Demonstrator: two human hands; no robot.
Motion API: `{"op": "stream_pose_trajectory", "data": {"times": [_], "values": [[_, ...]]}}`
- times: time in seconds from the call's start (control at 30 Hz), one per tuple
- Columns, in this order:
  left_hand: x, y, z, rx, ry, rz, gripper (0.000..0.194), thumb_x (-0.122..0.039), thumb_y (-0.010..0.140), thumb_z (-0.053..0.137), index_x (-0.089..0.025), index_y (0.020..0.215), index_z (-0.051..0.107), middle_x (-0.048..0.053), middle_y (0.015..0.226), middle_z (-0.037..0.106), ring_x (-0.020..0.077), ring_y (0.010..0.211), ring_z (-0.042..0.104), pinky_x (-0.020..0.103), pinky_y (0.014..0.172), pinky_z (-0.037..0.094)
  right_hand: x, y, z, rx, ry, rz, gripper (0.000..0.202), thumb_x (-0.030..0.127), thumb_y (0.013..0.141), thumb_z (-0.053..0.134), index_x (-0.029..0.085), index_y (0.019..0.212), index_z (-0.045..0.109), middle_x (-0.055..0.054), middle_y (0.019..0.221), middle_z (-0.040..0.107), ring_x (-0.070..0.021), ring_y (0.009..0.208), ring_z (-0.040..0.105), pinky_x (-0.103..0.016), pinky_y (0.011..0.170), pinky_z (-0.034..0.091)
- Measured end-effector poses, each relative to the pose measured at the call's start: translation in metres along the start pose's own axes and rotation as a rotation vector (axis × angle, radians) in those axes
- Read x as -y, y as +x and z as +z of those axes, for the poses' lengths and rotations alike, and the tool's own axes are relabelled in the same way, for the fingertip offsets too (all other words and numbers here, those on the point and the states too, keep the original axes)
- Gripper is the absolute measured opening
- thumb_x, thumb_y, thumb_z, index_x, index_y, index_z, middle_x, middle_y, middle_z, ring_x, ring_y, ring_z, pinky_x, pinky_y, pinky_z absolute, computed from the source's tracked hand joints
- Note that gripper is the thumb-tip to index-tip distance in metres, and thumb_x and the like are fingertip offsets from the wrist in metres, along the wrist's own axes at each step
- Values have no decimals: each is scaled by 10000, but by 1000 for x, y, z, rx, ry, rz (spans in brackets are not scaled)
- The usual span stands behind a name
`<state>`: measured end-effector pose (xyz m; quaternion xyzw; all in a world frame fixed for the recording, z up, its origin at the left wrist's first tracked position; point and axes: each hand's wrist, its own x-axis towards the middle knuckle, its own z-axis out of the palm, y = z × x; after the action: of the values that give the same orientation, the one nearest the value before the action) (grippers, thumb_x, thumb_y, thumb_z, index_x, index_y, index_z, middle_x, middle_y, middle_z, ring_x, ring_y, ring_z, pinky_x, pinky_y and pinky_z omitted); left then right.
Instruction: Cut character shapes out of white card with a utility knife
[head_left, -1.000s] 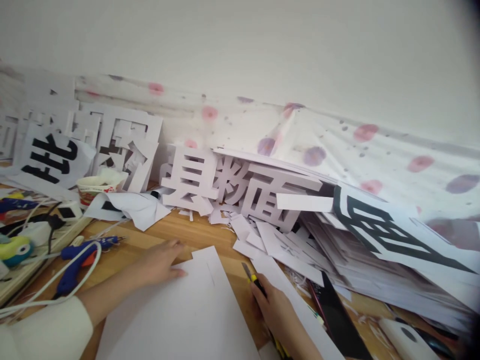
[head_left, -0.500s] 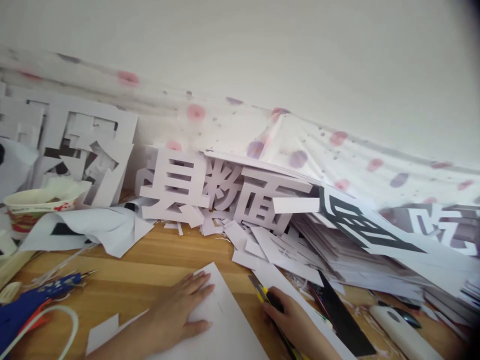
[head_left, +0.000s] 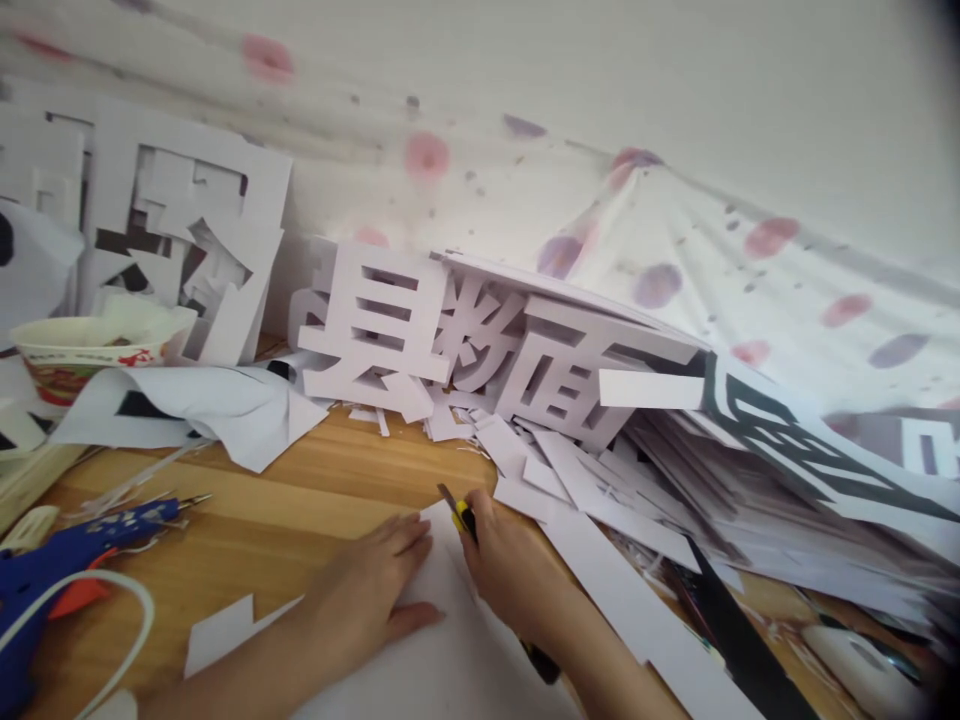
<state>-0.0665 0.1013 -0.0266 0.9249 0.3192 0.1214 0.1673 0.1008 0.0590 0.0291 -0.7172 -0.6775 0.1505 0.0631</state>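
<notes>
A white sheet lies on the wooden table at the bottom centre, with its narrow corner pointing away from me. My left hand rests on its left side, fingers spread and pressing on the sheet. In my right hand is a yellow and black utility knife, its blade out past my fingers near the sheet's far corner. The knife's black end shows below my wrist. Whether the blade touches the sheet I cannot tell.
Cut-out white characters stand behind. Paper scraps and stacked boards lie to the right. A blue glue gun and a paper bowl are at the left. A white strip lies right of my right hand.
My right hand has moved left and away from me with the knife, up to the sheet's far corner. My left hand stays on the sheet. The view has tilted down and shifted left.
</notes>
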Motion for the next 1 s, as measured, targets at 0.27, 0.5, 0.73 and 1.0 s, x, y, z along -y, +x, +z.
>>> {"op": "stream_pose_trajectory", "data": {"times": [0.27, 0.5, 0.73, 1.0], "values": [[5, 4, 3, -4, 22, -152, 662, -544, 781, 506, -123, 1289, 455, 124, 1374, 398, 274, 1245, 398, 401, 1021, 348, 2, 7, 5, 19, -106, -33, 451, 147, 863, 383, 155, 1313, 407, -152, 980, 644, -289, 894, 611, -347, 709, 414], [3, 7, -5, 47, 53, -128, 664, -534, 813, 458, -79, 1296, 436, 135, 1391, 367, 263, 1273, 356, 393, 1038, 324, -4, 7, 11, -17, -13, -62, 528, 181, 849, 404, 164, 1370, 318, -126, 1142, 584, -249, 967, 577, -324, 758, 412], [-1, 0, -6, 19, 46, -117, 522, -491, 791, 522, -143, 1179, 561, 123, 1300, 498, 279, 1181, 477, 423, 976, 399, -15, 8, 11, -81, 57, -61, 493, 162, 837, 404, 172, 1327, 347, -103, 1094, 612, -203, 981, 568, -280, 778, 394], [5, -1, 6, -158, 14, -49, 546, -422, 805, 528, -200, 1293, 423, 88, 1412, 354, 282, 1289, 322, 465, 1024, 340, -21, 16, 23, -116, 102, -122, 459, 173, 858, 364, 128, 1315, 386, -136, 1222, 534, -215, 1072, 519, -305, 859, 369]]}}
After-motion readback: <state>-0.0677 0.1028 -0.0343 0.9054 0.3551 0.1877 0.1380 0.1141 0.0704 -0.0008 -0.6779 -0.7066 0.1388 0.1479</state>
